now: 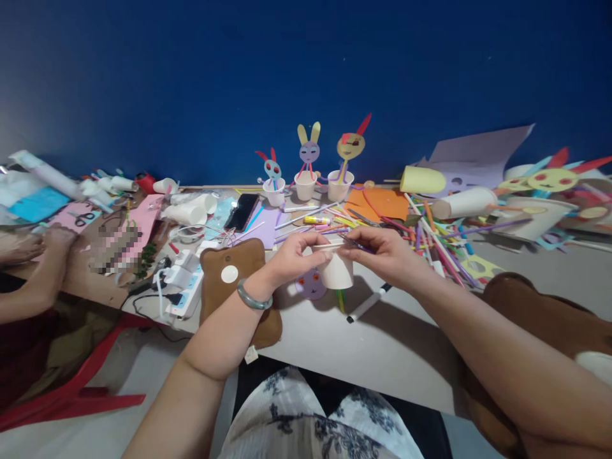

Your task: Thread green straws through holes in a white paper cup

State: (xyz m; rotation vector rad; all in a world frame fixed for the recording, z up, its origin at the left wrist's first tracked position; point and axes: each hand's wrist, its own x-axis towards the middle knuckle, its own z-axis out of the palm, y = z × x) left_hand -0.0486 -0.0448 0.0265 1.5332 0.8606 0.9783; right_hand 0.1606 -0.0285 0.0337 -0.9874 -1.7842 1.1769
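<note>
A white paper cup (337, 273) is upside down between my hands, base up and mouth down. My left hand (299, 258) is closed, its thumb and fingers pinching at the cup's base, where a thin pale strip crosses. My right hand (380, 254) is closed at the other side of the base around a thin dark object, too small to make out. Behind the cup, partly hidden, lies a purple paper rabbit face (312, 285) with orange eyes. A green and yellow pipe cleaner (341, 301) shows below the cup's rim. To the right lies a white marker (370, 303) with black ends.
Three paper rabbit figures in cups stand at the back, one a purple-faced rabbit (309, 153). Loose pipe cleaners (437, 248) pile up on the right. A phone (241, 212), brown pouch (234, 280) and power strip (187, 290) lie left. A co-worker's arms (45, 261) rest far left.
</note>
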